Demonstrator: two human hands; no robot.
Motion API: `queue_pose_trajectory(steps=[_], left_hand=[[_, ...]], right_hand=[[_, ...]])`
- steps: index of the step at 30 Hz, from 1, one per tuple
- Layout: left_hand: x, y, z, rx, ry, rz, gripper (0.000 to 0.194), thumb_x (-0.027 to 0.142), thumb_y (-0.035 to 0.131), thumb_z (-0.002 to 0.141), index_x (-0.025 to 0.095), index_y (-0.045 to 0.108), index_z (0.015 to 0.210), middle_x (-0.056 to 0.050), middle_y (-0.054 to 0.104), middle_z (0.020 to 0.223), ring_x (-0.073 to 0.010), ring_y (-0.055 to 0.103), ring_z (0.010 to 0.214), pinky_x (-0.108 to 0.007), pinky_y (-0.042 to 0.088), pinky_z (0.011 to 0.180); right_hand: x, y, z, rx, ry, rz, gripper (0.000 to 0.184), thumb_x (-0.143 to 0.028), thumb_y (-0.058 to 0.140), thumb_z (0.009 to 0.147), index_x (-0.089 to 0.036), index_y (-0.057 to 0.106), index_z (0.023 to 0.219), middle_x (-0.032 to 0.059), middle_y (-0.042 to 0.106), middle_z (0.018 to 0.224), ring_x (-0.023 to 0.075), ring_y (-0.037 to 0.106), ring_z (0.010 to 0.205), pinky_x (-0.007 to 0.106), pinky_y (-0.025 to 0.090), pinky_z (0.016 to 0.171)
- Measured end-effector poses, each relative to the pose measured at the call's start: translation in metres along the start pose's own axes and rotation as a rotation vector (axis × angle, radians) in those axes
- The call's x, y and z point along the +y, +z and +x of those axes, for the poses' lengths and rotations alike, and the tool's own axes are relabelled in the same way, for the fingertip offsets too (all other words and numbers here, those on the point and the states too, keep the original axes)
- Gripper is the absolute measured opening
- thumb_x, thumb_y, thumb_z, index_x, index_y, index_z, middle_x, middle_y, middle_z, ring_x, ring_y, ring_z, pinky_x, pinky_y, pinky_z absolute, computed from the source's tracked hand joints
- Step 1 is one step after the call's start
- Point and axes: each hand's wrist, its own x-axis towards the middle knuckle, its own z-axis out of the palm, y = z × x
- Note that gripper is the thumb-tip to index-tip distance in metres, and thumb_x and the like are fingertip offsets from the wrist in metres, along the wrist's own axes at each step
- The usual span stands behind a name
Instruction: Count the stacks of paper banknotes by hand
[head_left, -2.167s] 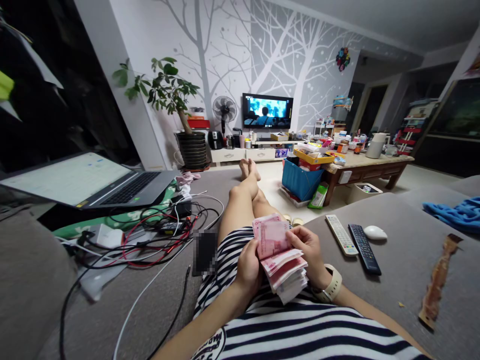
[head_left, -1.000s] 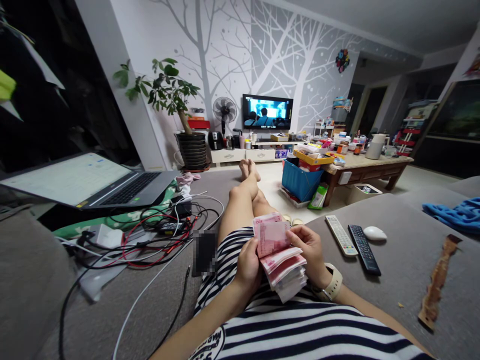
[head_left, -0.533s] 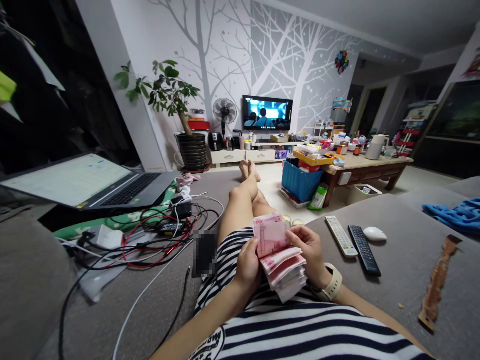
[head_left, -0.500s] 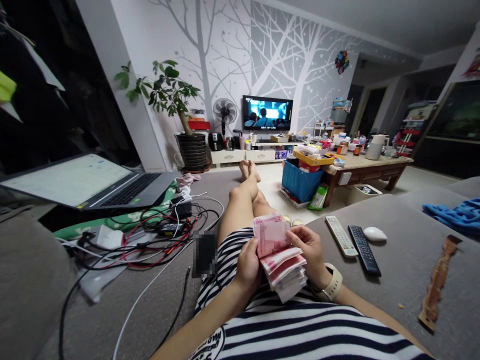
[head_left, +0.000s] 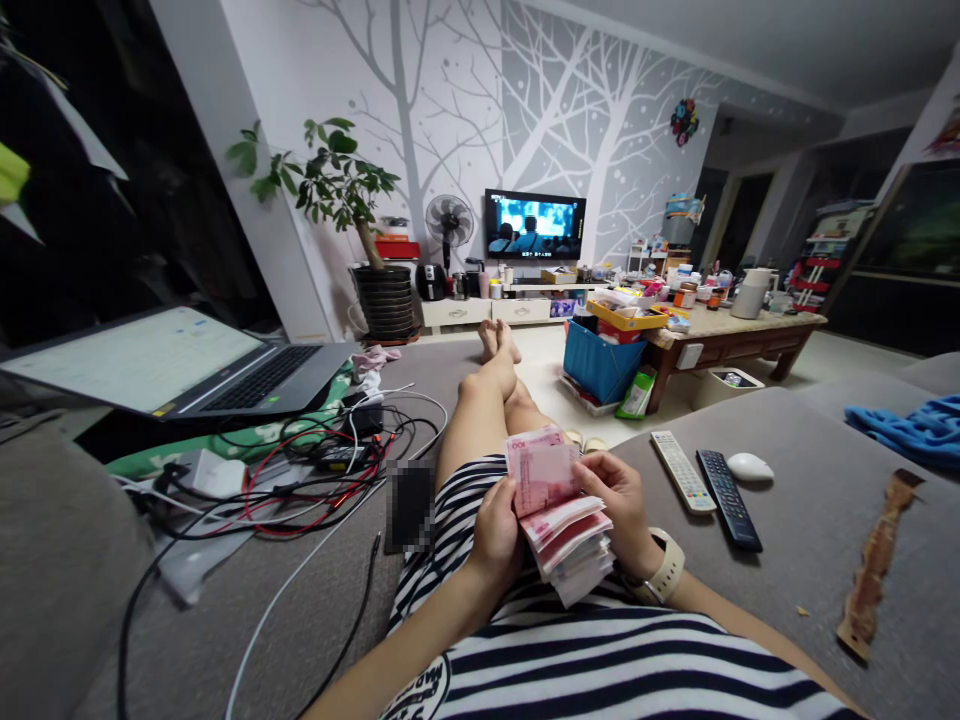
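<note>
A stack of pink 100 banknotes (head_left: pixel 541 478) is held above my lap, over the striped clothing (head_left: pixel 600 655). My left hand (head_left: pixel 496 530) is closed round the stack's left side, with the thumb on the face of the notes. At the right edge, my right hand (head_left: pixel 616 500) pinches a note between thumb and fingers. The lower part of the stack is bent over, and its loose ends fan out towards me. A pale watch (head_left: pixel 666 567) is on my right wrist. How many notes there are cannot be made out.
On the sofa to my right lie a white remote (head_left: pixel 682 472), a black remote (head_left: pixel 729 500) and a white mouse (head_left: pixel 750 468). To my left are a blurred dark object (head_left: pixel 410 508), tangled cables (head_left: pixel 300 480) and an open laptop (head_left: pixel 255 385). A cluttered table (head_left: pixel 750 325) stands beyond.
</note>
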Motion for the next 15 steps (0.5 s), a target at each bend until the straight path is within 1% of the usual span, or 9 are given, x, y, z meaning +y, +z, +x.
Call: queue_pose_trajectory(steps=[3,8,12,13,15], left_hand=[[-0.0030,-0.0022,0.0012,-0.012,0.016,0.010,0.030,0.053,0.066,0.073,0.023,0.063,0.067,-0.002,0.071,0.073,-0.0339,0.069,0.098,-0.050,0.052,0.088],[-0.0076,-0.0050,0.0033,-0.016,0.023,0.008,0.030,0.054,0.064,0.075,0.024,0.064,0.070,-0.001,0.072,0.075,-0.0310,0.070,0.097,-0.049,0.053,0.089],[-0.0085,-0.0053,0.0036,-0.028,0.028,-0.023,0.031,0.053,0.067,0.074,0.023,0.065,0.068,-0.001,0.072,0.074,-0.0284,0.072,0.086,-0.049,0.054,0.087],[-0.0088,-0.0054,0.0037,-0.033,0.028,-0.029,0.031,0.054,0.067,0.075,0.023,0.065,0.068,-0.001,0.072,0.074,-0.0282,0.072,0.085,-0.049,0.055,0.088],[-0.0099,-0.0058,0.0041,-0.050,0.024,-0.041,0.031,0.054,0.065,0.077,0.024,0.065,0.071,-0.001,0.073,0.077,-0.0292,0.073,0.092,-0.049,0.055,0.090]], right_hand=[[0.0002,0.0002,-0.0002,-0.004,0.005,0.014,0.030,-0.044,0.075,0.079,-0.017,0.064,0.069,-0.0025,0.055,0.057,0.0118,0.044,0.052,0.025,0.036,0.051],[0.0013,-0.0006,-0.0004,-0.002,0.000,0.007,0.029,-0.043,0.073,0.080,-0.017,0.065,0.069,-0.0022,0.055,0.057,0.0120,0.045,0.053,0.025,0.037,0.052],[0.0040,-0.0018,-0.0007,-0.013,0.001,0.017,0.028,-0.041,0.073,0.082,-0.017,0.065,0.069,-0.0022,0.055,0.058,0.0117,0.045,0.054,0.025,0.036,0.053],[0.0046,-0.0020,-0.0008,-0.014,0.001,0.019,0.028,-0.040,0.073,0.082,-0.017,0.065,0.069,-0.0022,0.055,0.058,0.0115,0.044,0.054,0.025,0.036,0.053],[0.0051,-0.0021,-0.0008,-0.013,0.000,0.021,0.027,-0.039,0.072,0.083,-0.017,0.065,0.069,-0.0023,0.055,0.058,0.0113,0.044,0.055,0.025,0.035,0.053]])
